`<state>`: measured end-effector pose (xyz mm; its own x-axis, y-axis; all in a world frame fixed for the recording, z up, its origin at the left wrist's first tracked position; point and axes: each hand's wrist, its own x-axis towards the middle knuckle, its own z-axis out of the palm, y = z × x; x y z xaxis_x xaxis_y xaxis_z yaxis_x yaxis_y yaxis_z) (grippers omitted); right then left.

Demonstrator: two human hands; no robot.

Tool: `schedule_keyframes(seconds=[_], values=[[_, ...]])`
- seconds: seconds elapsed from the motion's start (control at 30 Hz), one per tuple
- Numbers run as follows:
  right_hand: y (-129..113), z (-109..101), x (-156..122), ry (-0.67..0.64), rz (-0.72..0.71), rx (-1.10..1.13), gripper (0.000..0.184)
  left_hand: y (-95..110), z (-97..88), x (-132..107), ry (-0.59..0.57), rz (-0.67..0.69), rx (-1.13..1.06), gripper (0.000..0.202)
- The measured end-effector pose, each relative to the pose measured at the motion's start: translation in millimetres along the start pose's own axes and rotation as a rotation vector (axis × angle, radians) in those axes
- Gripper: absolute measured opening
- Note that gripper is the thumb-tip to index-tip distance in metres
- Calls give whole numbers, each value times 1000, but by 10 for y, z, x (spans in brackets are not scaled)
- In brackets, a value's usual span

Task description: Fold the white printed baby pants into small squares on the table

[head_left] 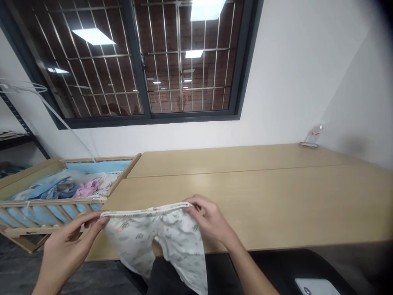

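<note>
I hold a small pair of white baby pants (166, 241) with a faint print, stretched by its waistband over the near edge of the wooden table (260, 192). My left hand (66, 250) pinches the left end of the waistband. My right hand (208, 219) grips the right end, fingers closed on the cloth. The two legs hang down below the table edge.
A wooden crib (37, 205) with blue lining stands at the left, holding a heap of baby clothes (82, 188). A barred window (144, 61) fills the wall ahead. A small clear object (311, 137) sits at the table's far right. A dark shelf (15, 135) stands far left.
</note>
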<state>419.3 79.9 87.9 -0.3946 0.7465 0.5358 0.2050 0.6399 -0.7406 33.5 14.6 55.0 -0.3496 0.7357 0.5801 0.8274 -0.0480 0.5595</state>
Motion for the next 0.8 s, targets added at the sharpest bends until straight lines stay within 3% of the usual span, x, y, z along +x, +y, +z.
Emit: schedule_keyframes(seconds=[0.07, 0.13, 0.27, 0.37, 0.5, 0.67, 0.8], values=[[70, -217, 99, 15, -27, -96, 25, 285, 130, 153, -27, 51, -82, 44], [179, -405, 218, 13, -45, -192, 25, 510, 281, 321, -131, 107, -150, 43], [534, -666, 473, -1, -83, -370, 20, 729, 732, 639, -347, 136, -284, 49], [940, -732, 647, 28, -52, -473, 15, 767, 1177, 822, -495, 190, -252, 49], [1570, -683, 828, -31, 85, -566, 10, 749, 1784, 956, -638, 202, -59, 33], [2169, -561, 905, -118, 284, -614, 14, 649, 2435, 961, -680, 138, 68, 21], [2435, -461, 854, -121, 332, -634, 18, 554, 2781, 864, -668, 122, 165, 24]])
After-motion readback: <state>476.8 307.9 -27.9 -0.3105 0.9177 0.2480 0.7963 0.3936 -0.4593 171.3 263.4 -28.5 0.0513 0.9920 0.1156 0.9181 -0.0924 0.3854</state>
